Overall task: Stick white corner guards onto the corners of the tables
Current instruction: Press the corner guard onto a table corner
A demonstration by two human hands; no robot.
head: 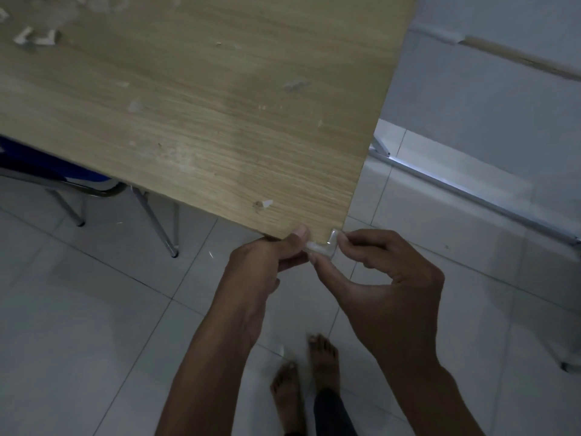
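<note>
A wooden table (204,99) fills the far and left part of the view, and its near right corner points toward the person. On this corner sits a white corner guard (323,245), an L-shaped piece that wraps around the tip of the tabletop. The left hand (267,262) holds the left arm of the guard: its thumb lies on top at the table edge and its curled fingers are under the edge. The right hand (386,275) pinches the right arm of the guard between the thumb and the index finger, while the other fingers are curled behind. The light is dim, so I cannot tell if the guard is already pressed flat on the wood or only touches it.

At the far left of the tabletop lie some more white pieces (34,37), probably other guards. Under the table on the left is a chair (78,180) with a blue seat and metal legs. Two bare feet (305,379) stand on the white tile floor (94,325) below the hands.
</note>
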